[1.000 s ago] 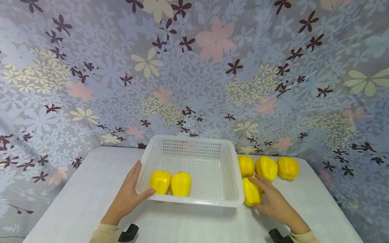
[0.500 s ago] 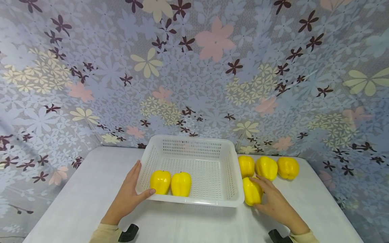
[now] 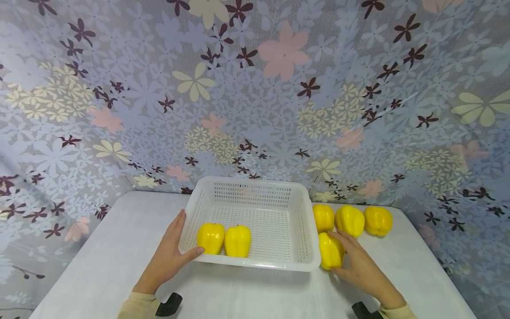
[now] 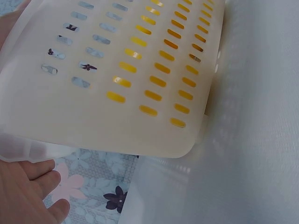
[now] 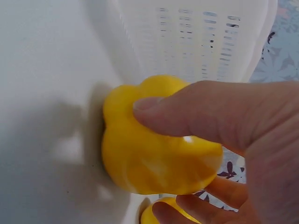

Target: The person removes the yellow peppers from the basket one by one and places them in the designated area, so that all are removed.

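A white plastic basket [image 3: 275,266] with slotted walls stands on the white table, two yellow bell peppers [image 3: 237,241] side by side at its front left. My left hand [image 3: 165,257] holds its front-left corner, thumb at the front rim and fingers along the left side. In the left wrist view, yellow shows through slots in the basket wall [image 4: 117,135]. To the right of the basket, my right hand [image 3: 358,270] grips another yellow bell pepper [image 3: 330,252]. The right wrist view has the thumb lying across this pepper [image 5: 154,163] and the other fingers at its far side.
Behind the gripped pepper, three more yellow bell peppers [image 3: 349,221] stand in a row along the back right of the table [image 3: 255,297]. A flower-patterned cloth [image 3: 247,97] hangs close behind the table and basket.
Both hands, the basket and the peppers stay in practically the same places; only a very slight shift of the whole head view shows.
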Motion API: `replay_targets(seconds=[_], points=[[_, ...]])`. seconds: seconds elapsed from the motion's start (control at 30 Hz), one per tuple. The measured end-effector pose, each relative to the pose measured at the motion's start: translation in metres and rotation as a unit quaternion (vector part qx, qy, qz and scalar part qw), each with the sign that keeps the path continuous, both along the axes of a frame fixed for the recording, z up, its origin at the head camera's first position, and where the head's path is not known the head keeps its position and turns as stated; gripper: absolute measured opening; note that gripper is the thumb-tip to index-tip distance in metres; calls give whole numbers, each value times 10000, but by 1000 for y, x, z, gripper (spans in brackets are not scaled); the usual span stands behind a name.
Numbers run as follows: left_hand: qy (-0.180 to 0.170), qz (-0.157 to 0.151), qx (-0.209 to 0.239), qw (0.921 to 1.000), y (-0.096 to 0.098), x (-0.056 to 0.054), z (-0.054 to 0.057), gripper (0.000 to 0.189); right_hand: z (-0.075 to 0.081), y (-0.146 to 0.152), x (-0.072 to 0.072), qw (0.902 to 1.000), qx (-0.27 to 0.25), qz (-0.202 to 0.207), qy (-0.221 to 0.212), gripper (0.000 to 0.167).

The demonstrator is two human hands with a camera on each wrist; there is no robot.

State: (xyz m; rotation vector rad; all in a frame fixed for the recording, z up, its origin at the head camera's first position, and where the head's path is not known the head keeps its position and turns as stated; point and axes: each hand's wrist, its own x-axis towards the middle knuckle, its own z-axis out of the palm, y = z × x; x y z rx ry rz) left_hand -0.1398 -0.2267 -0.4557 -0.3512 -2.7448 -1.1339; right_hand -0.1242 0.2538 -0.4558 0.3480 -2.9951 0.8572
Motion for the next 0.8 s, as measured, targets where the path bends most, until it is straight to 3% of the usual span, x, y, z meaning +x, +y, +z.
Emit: replay_targets(seconds=[0.4,0.8], points=[[-27,-27,45,10000,-1,0,2,105,22,-7,7,9996,208,-182,86,91],[-12,-53,32,10000,-3,-1,1,105,52,-35,23,9952,-357,-143,896,88]])
